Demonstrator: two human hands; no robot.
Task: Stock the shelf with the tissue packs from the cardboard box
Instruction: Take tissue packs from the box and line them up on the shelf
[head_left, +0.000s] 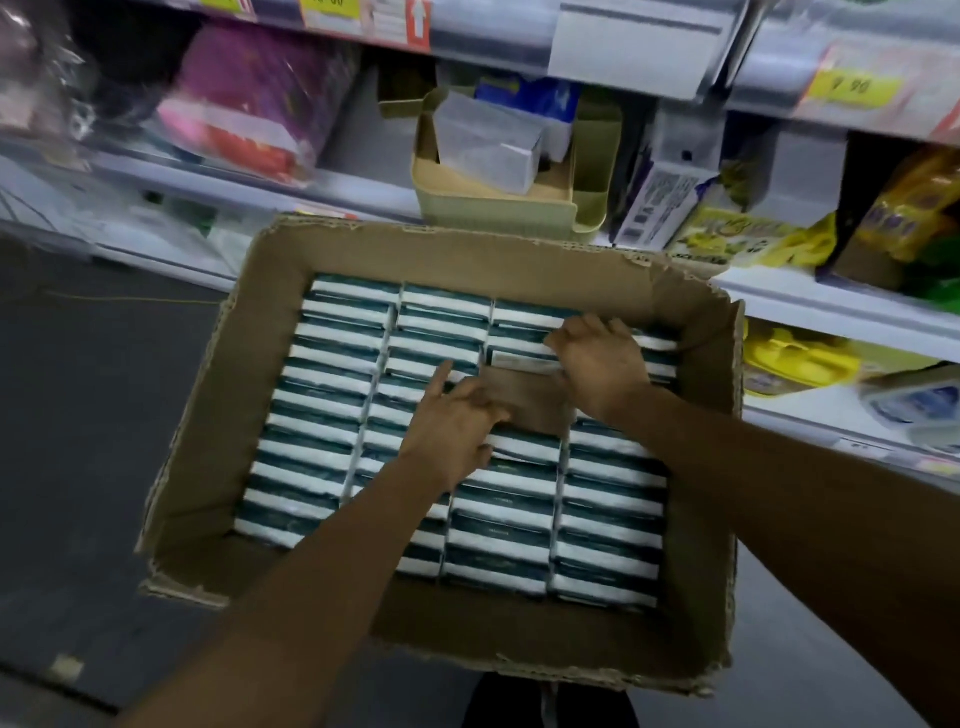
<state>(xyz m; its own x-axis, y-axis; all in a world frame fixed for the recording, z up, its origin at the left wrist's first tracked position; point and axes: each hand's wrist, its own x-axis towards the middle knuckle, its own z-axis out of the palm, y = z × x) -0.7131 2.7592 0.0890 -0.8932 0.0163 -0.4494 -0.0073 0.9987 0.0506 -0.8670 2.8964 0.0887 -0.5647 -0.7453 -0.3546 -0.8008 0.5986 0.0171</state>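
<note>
Hands reaching into a cardboard box (270, 270) of tissue packs (332, 364).
Packs stand on edge in four columns, long axes running left-right, below the shelf (363, 192). Left hand (457, 426) pinches a pack's edge by a gap; right hand (602, 364) fingers curl over another.

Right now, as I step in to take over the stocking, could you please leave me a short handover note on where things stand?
Left hand: down in the cardboard box, fingers at the near edge of a gap in the third column; whether it grips a pack is unclear.
Right hand: at the far edge of the same gap, fingers on a tissue pack.
Tissue packs: the box is nearly full, four columns of teal-and-white packs on edge; bare cardboard shows in the gap.
Shelf: the green basket behind the box holds a few pale packs.
Left: nearly all packs remain to be shelved.
</note>
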